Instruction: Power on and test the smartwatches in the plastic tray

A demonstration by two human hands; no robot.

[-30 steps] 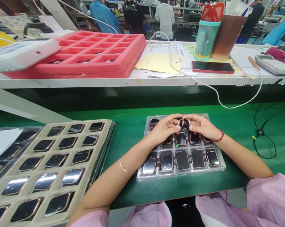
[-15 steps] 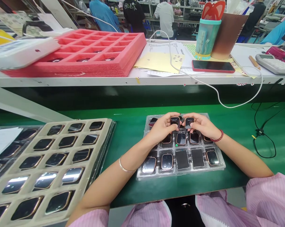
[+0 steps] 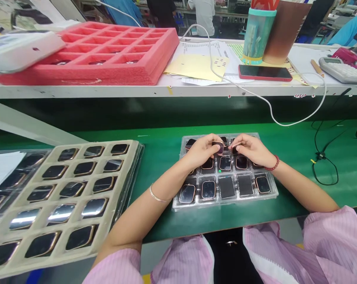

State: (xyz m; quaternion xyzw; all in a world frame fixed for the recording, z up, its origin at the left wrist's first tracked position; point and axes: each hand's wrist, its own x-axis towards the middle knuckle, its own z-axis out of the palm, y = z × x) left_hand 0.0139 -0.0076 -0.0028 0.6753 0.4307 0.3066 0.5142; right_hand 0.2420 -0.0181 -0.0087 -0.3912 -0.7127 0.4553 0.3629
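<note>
Over the back rows of a clear plastic tray [image 3: 225, 203], my left hand [image 3: 203, 150] pinches a smartwatch case [image 3: 217, 147] with a dark face and gold-toned rim. Just to its right, my right hand [image 3: 251, 150] grips a second, similar watch case [image 3: 235, 148], now tilted and partly covered by the fingers. Beneath them the tray's compartments hold several more watch cases [image 3: 208, 190]. Two front pockets show flat dark squares [image 3: 226, 187] without a visible gold rim. My hands cover part of the back rows.
At left lies a cream tray [image 3: 55, 215] full of watch cases, beside another clear tray with paper [image 3: 3, 167] on it. The shelf above bears a red foam tray [image 3: 107, 75], a phone [image 3: 265, 72], cups and a calculator [image 3: 344, 70]. A white cable [image 3: 270, 103] droops from it.
Both watch cases have tipped, so their faces show less than before. My hands stay over the tray's back rows. The whole view has shifted slightly as the head moved.
</note>
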